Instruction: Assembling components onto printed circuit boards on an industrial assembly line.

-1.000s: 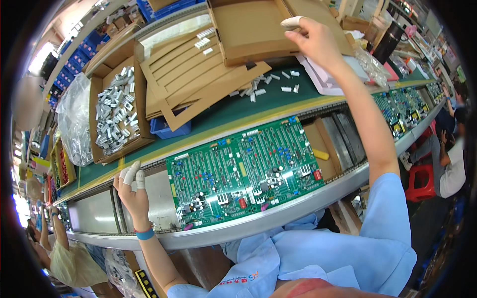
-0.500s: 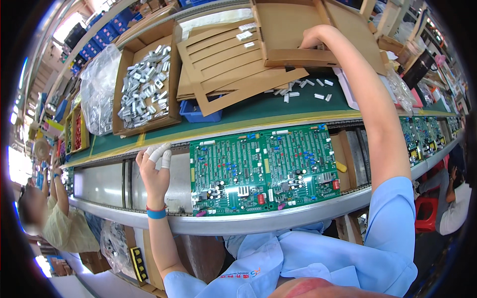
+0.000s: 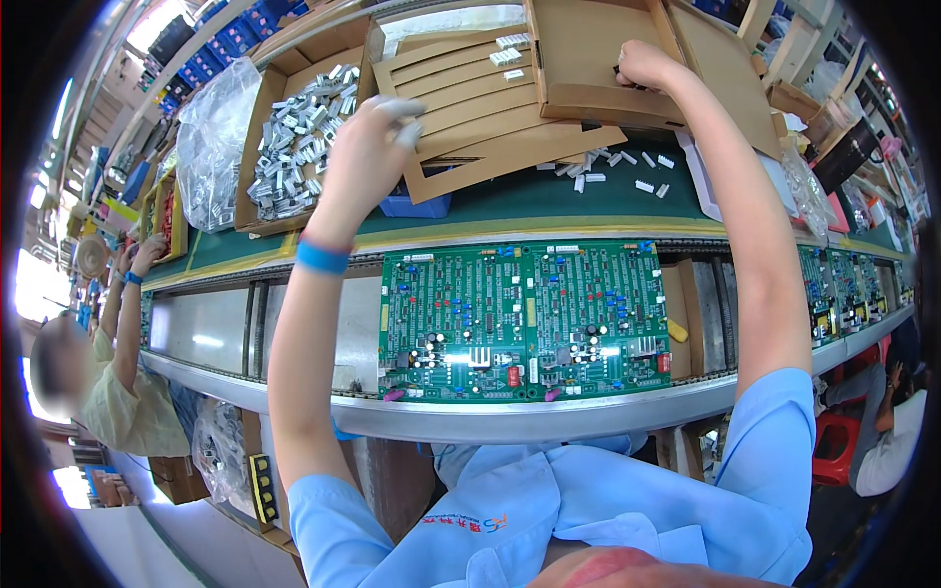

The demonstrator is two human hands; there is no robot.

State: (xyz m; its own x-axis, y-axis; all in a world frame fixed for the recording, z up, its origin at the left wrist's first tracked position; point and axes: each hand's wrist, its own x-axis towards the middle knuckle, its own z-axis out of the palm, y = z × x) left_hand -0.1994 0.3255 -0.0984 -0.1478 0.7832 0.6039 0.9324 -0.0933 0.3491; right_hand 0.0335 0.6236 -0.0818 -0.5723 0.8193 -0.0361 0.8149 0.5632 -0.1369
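My left hand (image 3: 365, 157) is raised over the left edge of a slotted cardboard sheet (image 3: 469, 116). Its white-covered fingertips are apart and slightly blurred, and nothing shows between them. At the far right, my right hand (image 3: 647, 67) reaches into a shallow cardboard box (image 3: 613, 105). Its fingers are curled together, with something small and dark at the tips that I cannot make out. White connectors (image 3: 505, 57) lie on the sheet's far part. Two joined green circuit boards (image 3: 453, 318) rest on the rails in front of me, untouched by either hand.
A deep cardboard box (image 3: 257, 147) of grey-white parts stands left, beside a clear plastic bag (image 3: 211, 147). Loose white connectors (image 3: 644, 185) lie on the green bench. A blue bin (image 3: 417, 204) sits under the sheet. More boards (image 3: 848, 284) line the right; a co-worker (image 3: 127, 392) works left.
My left hand has risen from beside the circuit boards to the cardboard sheet. My right hand stays at the box, its fingers still curled. The view has shifted slightly.
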